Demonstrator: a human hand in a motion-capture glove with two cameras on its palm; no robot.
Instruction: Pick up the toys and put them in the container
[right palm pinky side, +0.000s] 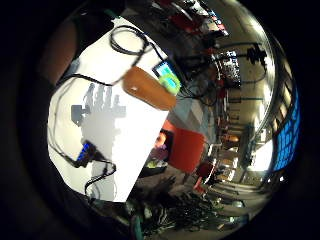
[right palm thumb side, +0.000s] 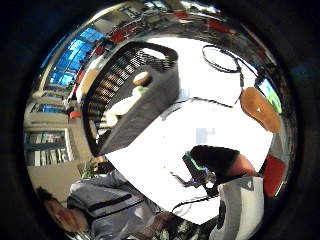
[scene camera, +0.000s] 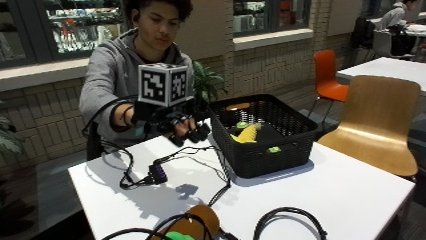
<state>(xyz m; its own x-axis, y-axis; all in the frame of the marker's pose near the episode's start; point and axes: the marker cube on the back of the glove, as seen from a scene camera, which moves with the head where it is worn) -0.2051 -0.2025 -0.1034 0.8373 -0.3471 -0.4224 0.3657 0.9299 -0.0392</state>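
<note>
Nearest, a brown toy (scene camera: 197, 221) lies on the surface (scene camera: 346, 190) far from the empty, loosely curled hand (scene camera: 181, 127), risking cable (scene camera: 286, 220) snags when reaching

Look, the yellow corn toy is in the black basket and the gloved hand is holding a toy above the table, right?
Not quite. The corn toy is in the black basket, but the outside view shows the gloved hand above the table holding nothing.

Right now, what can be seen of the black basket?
The black basket is a rectangular, slatted container that looks like plastic, with cut-out handles. It stands upright on the white table, beside the raised gloved right hand, which does not touch it. Inside lie a yellow corn toy and small green pieces.
</note>
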